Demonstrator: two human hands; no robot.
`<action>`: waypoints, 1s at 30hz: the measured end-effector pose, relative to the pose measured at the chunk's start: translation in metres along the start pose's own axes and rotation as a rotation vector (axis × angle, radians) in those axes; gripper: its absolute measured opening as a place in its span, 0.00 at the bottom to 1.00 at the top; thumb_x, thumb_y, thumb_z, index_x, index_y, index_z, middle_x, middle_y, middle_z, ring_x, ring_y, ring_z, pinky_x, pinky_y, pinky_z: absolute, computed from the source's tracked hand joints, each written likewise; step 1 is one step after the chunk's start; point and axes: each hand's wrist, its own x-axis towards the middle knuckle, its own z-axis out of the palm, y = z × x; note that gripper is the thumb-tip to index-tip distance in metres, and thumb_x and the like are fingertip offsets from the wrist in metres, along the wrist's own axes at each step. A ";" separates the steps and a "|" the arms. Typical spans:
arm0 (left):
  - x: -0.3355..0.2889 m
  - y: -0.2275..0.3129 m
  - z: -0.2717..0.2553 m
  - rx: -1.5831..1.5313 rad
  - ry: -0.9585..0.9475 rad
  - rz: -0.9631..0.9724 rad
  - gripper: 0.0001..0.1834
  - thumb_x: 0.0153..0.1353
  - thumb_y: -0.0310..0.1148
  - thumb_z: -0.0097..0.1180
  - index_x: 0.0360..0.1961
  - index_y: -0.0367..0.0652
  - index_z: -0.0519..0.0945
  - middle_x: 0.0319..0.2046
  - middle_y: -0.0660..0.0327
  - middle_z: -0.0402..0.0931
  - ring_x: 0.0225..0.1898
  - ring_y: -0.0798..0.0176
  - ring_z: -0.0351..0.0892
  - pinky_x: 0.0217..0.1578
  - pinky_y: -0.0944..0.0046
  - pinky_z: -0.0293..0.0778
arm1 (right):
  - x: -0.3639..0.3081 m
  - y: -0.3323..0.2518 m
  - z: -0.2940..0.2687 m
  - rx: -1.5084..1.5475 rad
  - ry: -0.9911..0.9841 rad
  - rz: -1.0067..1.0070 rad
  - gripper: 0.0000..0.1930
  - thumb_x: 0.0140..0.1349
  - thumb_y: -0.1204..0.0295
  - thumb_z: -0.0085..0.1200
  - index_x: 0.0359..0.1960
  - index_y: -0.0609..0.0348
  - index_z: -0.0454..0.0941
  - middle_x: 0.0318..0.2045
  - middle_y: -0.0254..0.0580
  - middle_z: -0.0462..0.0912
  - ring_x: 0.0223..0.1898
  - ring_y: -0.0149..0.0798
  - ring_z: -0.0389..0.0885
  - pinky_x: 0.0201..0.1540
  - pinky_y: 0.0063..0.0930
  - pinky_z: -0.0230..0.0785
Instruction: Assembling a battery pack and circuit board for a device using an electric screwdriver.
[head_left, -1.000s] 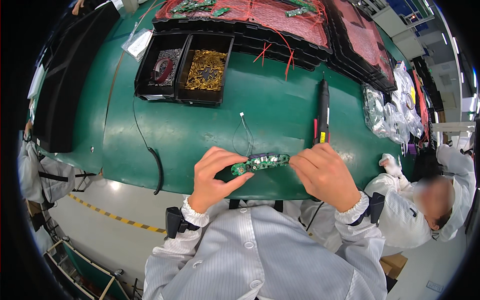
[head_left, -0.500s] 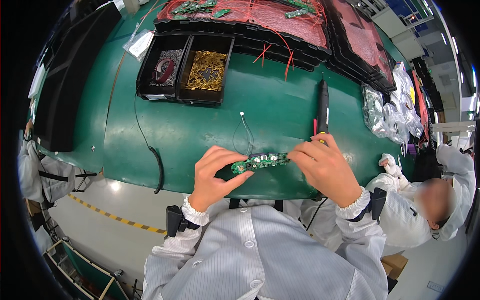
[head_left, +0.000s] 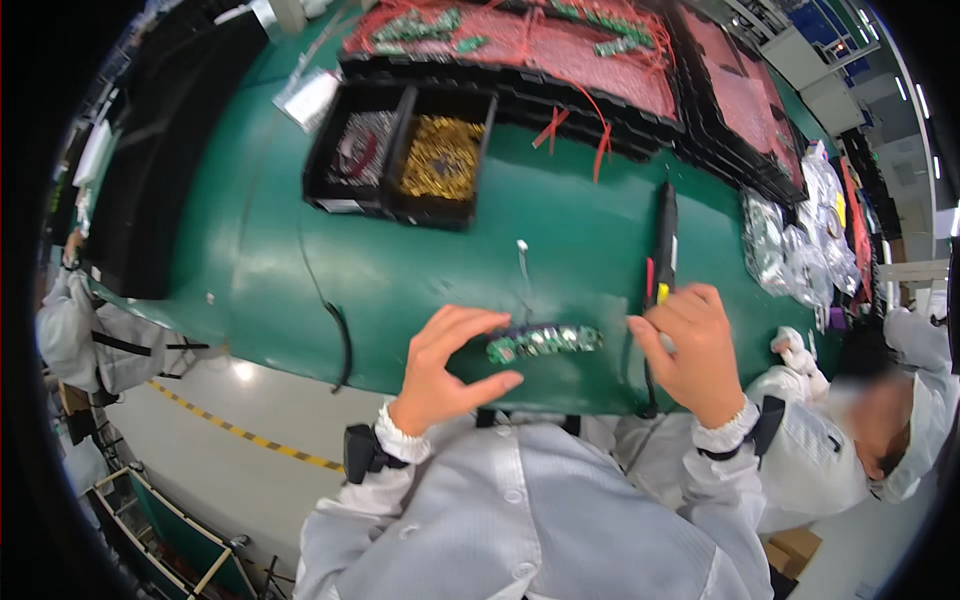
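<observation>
A narrow green circuit board [head_left: 545, 342] with white and dark parts lies on the table in front of me, blurred by motion. My left hand [head_left: 440, 365] is open around the board's left end, with finger and thumb spread above and below it and a gap to the board. To the board's right, my right hand [head_left: 692, 345] is apart from it, its fingers bent and the thumb standing off from them. Beside those fingers is the lower end of a black pen-shaped electric screwdriver [head_left: 664, 240]. Thin wires with a white connector [head_left: 522, 246] lie beyond the board.
A black two-part bin [head_left: 400, 208] holds silver and brass-coloured small parts. Stacked black trays [head_left: 520, 100] with pink lining carry more boards. Clear plastic bags [head_left: 790, 245] lie at right, near a co-worker [head_left: 830, 430]. A black coiled cord [head_left: 342, 345] hangs over the front edge.
Both hands have let go of the circuit board. My right hand has moved right, away from its end, and my left finger and thumb have spread apart. The whole view has shifted slightly.
</observation>
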 end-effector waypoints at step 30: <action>0.146 -0.033 -0.153 0.373 0.222 -0.169 0.15 0.65 0.34 0.70 0.45 0.32 0.87 0.34 0.63 0.88 0.33 0.72 0.81 0.38 0.67 0.76 | -0.017 0.117 0.066 -0.180 0.221 -0.308 0.12 0.56 0.68 0.73 0.35 0.50 0.80 0.40 0.34 0.80 0.48 0.42 0.81 0.69 0.57 0.68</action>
